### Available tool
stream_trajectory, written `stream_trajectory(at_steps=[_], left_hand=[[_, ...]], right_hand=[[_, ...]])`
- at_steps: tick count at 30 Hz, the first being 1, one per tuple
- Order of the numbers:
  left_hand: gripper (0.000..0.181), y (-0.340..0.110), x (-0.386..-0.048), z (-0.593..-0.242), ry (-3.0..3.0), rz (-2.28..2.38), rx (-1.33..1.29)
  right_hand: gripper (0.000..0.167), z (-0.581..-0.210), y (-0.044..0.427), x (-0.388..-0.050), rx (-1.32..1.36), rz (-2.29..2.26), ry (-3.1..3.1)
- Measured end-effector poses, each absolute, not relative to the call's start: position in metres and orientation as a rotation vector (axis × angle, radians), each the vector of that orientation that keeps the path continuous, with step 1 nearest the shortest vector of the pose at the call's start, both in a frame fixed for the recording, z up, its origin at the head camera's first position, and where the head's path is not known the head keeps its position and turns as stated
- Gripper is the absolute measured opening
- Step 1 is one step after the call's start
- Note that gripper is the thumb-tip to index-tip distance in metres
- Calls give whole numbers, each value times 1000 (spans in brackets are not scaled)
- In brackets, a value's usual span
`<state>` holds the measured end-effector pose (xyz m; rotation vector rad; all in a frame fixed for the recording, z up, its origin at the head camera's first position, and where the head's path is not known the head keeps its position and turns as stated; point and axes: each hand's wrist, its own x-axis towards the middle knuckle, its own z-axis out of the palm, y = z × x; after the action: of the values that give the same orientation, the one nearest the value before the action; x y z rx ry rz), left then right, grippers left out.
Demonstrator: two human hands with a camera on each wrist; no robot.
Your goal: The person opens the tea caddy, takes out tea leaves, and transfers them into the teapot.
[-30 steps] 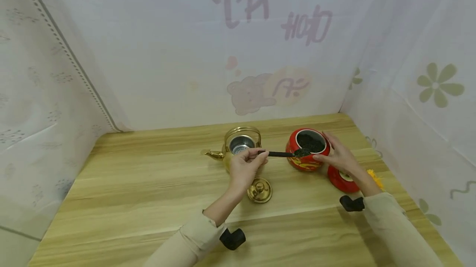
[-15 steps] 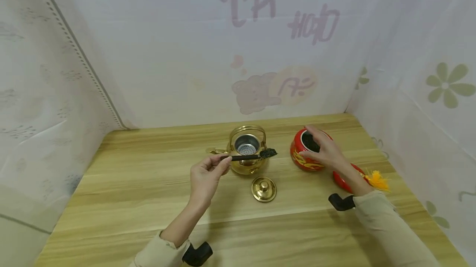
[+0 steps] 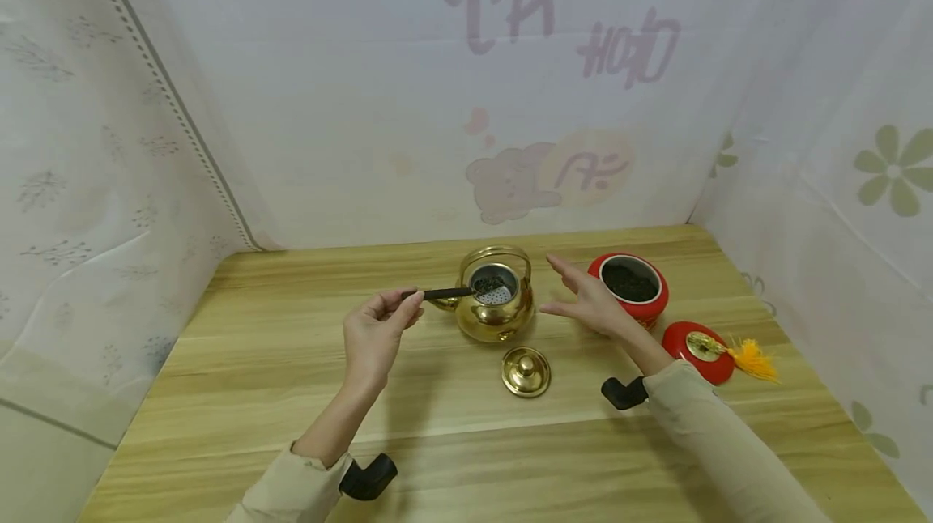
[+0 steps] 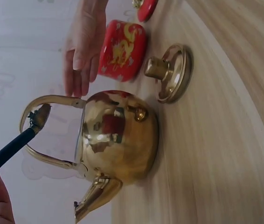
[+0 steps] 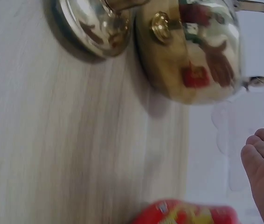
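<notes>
Wall behind the surface: a pale, whitish cloth hanging (image 3: 350,126) printed with faint mauve marks, the only writing I can make out from here.
Large brushed character: broad mauve strokes (image 3: 475,13) high on that cloth, cut by the top of the head view; I cannot read it.
Slanted lettering: smaller mauve capitals (image 3: 630,51) lower and to the right; an H followed by an O seems clear, the rest too stylised to settle. They appear sideways and very faint in the left wrist view.
Round peach bubble beside the pink bear: a curling mauve sign (image 3: 589,170), unreadable to me.
</notes>
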<state>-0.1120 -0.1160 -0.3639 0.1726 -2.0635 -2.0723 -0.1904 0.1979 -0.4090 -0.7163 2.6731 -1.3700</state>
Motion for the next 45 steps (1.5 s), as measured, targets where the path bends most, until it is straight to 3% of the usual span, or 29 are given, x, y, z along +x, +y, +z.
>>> stream_trajectory(at_steps=[24, 39, 45], left_hand=[[28, -105, -143, -376, -2169, -1844, 49], [21, -98, -153, -371, -2236, -1555, -135], [20, -96, -155, -366, -2258, -1512, -163]], right_hand=[[77, -434, 163, -214, -727, -1536, 2428], [72, -406, 158, -198, -715, -1567, 2364], [74, -416, 160, -203, -716, -1569, 2383]])
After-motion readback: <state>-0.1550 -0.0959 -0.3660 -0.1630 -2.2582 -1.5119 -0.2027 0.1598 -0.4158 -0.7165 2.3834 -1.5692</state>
